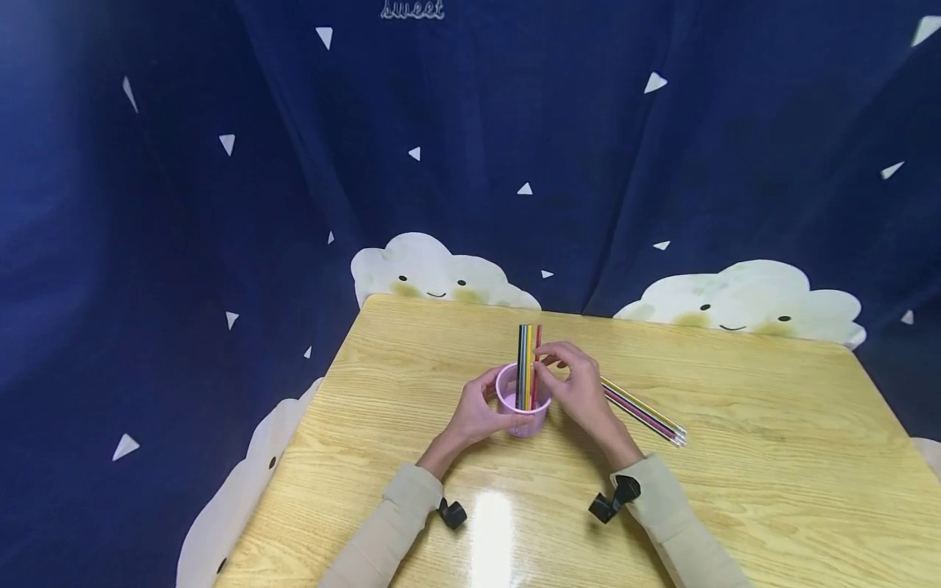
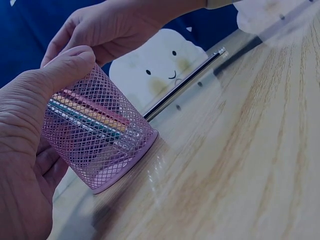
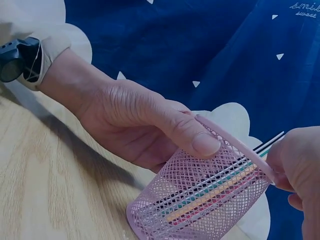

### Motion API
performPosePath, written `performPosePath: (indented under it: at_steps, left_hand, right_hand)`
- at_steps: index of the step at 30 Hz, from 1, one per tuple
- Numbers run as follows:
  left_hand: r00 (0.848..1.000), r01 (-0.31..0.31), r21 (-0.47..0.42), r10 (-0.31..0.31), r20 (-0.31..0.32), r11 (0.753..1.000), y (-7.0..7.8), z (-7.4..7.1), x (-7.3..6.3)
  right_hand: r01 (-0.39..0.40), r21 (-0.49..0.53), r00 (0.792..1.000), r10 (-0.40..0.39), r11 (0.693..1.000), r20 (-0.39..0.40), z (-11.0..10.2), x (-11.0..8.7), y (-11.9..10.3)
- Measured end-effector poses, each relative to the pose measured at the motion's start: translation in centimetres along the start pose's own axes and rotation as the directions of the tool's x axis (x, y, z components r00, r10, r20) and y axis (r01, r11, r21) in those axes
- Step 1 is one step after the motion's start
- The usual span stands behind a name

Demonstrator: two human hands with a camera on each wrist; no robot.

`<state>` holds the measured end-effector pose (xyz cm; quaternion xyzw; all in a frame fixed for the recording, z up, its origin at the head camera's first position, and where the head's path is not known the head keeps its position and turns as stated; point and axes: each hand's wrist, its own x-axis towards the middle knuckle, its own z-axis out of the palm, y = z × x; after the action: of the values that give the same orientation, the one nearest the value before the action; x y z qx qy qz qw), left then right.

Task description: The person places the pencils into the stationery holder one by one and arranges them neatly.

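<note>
A pink mesh pencil cup (image 1: pixel 525 426) stands on the table, its wall also showing in the left wrist view. My left hand (image 1: pixel 474 412) grips it, thumb along the near side and fingers round the left. Inside the cup several pencils (image 1: pixel 524 367) stand upright, black, teal, yellow and red; the right wrist view shows their lower parts through the mesh. At the rim my right hand (image 1: pixel 581 388) pinches the red pencil (image 1: pixel 539 332) between thumb and fingers. The fingertips are partly hidden in the right wrist view.
More pencils (image 1: pixel 643 410) lie side by side on the wooden table (image 1: pixel 772 457), right of the cup, partly behind the right forearm. A dark blue curtain (image 1: pixel 470 106) with white clouds hangs behind the table's far edge.
</note>
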<state>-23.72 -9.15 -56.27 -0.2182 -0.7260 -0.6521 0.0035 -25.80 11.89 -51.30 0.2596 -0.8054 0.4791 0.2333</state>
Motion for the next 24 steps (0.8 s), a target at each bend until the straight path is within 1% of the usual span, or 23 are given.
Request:
performPosePath:
  at_steps: [5, 10, 13, 19, 24]
  left_hand:
    - [1.0, -0.001, 0.001, 0.001, -0.001, 1.0, -0.2, 0.3, -0.2]
    - [1.0, 0.004, -0.008, -0.004, -0.002, 1.0, -0.4, 0.5, -0.3]
    - [1.0, 0.009, -0.003, -0.009, -0.01, 1.0, -0.4, 0.4, -0.3]
    - [1.0, 0.021, 0.014, -0.021, -0.008, 1.0, -0.1, 0.2, -0.1]
    - [1.0, 0.018, 0.003, -0.018, -0.008, 1.0, 0.2, 0.1, 0.0]
  right_hand:
    - [-0.036, 0.001, 0.999, 0.036, 0.999, 0.007, -0.3, -0.8, 0.0]
    - [-0.053, 0.025, 0.998, 0.053, 0.998, -0.017, -1.2, -2.2, 0.4]
    - [-0.052, 0.013, 0.998, 0.052, 0.999, -0.03, -2.0, -3.0, 0.9]
    - [-0.029, -0.087, 1.0, 0.029, 0.996, -0.007, -3.8, -4.2, 2.0]
    - [-0.013, -0.145, 1.0, 0.013, 0.989, -0.001, -4.4, -4.8, 2.7]
